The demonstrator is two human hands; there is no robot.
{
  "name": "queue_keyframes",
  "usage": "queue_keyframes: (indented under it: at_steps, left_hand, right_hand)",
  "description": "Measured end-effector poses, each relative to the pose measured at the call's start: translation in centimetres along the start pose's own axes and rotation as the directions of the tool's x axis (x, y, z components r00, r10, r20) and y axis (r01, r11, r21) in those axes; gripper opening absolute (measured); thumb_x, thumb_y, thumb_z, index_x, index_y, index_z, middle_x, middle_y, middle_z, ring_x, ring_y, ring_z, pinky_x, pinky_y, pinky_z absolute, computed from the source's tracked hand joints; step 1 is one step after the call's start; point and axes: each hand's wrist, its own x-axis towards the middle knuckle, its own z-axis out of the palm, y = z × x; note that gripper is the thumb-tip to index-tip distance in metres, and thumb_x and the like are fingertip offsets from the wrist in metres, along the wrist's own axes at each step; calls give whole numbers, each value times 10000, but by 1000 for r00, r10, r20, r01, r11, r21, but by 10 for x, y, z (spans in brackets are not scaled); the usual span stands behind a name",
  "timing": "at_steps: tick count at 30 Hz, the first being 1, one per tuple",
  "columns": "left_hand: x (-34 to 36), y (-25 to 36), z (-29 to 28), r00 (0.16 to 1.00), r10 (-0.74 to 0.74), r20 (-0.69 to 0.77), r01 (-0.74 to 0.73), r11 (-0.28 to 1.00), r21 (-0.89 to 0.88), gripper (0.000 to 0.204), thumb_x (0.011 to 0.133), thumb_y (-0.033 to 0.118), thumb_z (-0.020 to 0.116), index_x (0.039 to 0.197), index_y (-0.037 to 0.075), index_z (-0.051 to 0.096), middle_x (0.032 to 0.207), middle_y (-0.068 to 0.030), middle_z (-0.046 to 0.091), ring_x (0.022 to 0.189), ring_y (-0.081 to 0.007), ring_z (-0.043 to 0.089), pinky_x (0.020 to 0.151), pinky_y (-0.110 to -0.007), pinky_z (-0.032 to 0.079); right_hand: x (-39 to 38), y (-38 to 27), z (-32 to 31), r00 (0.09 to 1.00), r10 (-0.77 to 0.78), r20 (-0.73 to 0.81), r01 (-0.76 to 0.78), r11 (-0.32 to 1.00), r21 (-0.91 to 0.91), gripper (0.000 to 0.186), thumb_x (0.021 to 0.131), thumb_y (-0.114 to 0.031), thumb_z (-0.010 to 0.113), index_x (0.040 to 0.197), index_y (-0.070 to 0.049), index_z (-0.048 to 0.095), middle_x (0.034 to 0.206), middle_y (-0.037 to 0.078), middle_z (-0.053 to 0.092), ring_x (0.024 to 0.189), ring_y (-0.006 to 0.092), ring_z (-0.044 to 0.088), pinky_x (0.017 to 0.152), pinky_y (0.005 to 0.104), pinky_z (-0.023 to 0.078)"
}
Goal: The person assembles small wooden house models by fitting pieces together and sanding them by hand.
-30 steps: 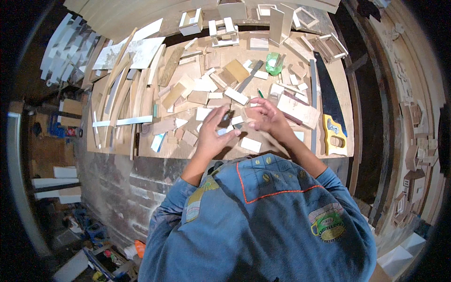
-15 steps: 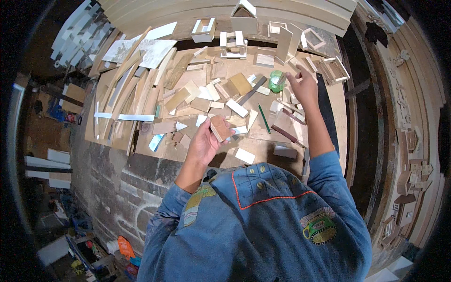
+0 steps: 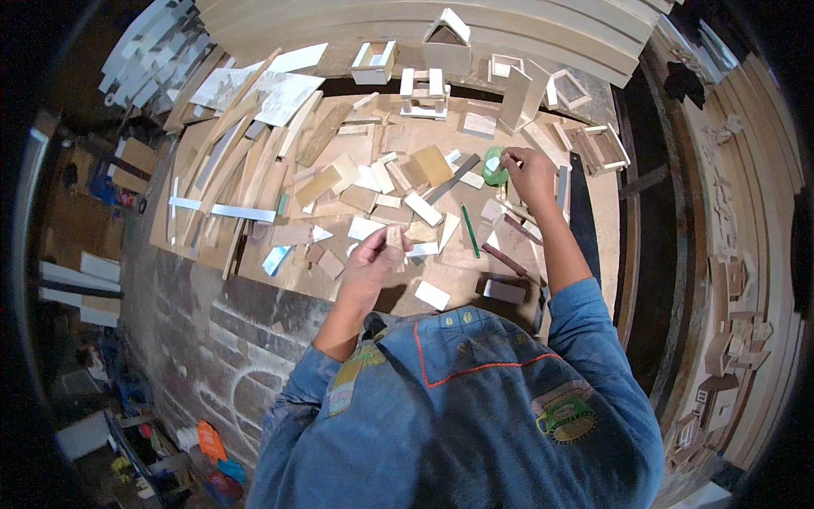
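Observation:
My left hand grips a small pale wood block above the bench, near its front edge. My right hand reaches up to a crumpled green translucent container, fingertips pinched at its rim on something too small to make out. Around them on the plywood bench top lie loose wood offcuts, a tan square piece, a dark strip and a green pencil-like stick between my hands.
Long strips pile on the left, crossed by a white strip. Small wooden boxes and a little house stand at the back. A dark saw blade runs along the right. Wooden models sit on a right-hand ledge.
My left hand has picked up a small block and turned it edge-up. My right hand has moved from beside the left up to the green container, its fingers closing there.

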Motion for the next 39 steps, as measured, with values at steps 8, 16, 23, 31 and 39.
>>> queue_keyframes:
  at_steps: [8, 16, 23, 31, 39]
  left_hand:
    - [6, 5, 7, 995, 94, 42, -101, 964, 245, 502, 824, 54, 749, 1276, -22, 542, 1044, -40, 648, 921, -84, 612, 819, -229, 508]
    - [12, 8, 16, 998, 59, 19, -61, 980, 191, 530, 825, 57, 744, 1301, -34, 529, 1046, -79, 672, 938, -96, 625, 810, -240, 519]
    - [17, 7, 13, 995, 97, 12, -95, 942, 322, 524, 815, 40, 730, 1300, -31, 543, 1079, -82, 656, 913, -91, 612, 779, -238, 522]
    - [22, -5, 8, 992, 129, 10, -124, 924, 363, 538, 801, 75, 758, 1290, -28, 559, 1064, -62, 654, 907, -75, 590, 791, -231, 507]
    - [17, 2, 10, 993, 116, 5, -111, 933, 342, 534, 802, 74, 760, 1283, -43, 557, 1075, -65, 654, 935, -88, 598, 815, -242, 513]
  right_hand:
    - [0, 1, 4, 999, 20, 28, -20, 1000, -12, 177, 854, -212, 643, 973, -99, 710, 955, 141, 686, 864, 350, 656, 765, 423, 505]
    - [3, 9, 9, 998, -33, 59, 32, 999, 7, 185, 866, -199, 630, 993, -83, 701, 989, 144, 681, 889, 352, 651, 781, 425, 506]
    - [3, 0, 2, 995, -68, -71, 68, 998, 2, 186, 886, -160, 599, 1041, -74, 656, 961, 161, 659, 855, 380, 638, 739, 441, 507]
    - [-4, -2, 3, 988, -153, -37, 147, 982, -115, 140, 874, -112, 609, 1004, -82, 652, 1046, 145, 609, 919, 357, 619, 766, 440, 503]
    - [3, 9, 2, 992, -97, -78, 93, 994, -53, 168, 871, -109, 618, 1034, -101, 658, 1130, 111, 607, 973, 336, 628, 813, 415, 515]
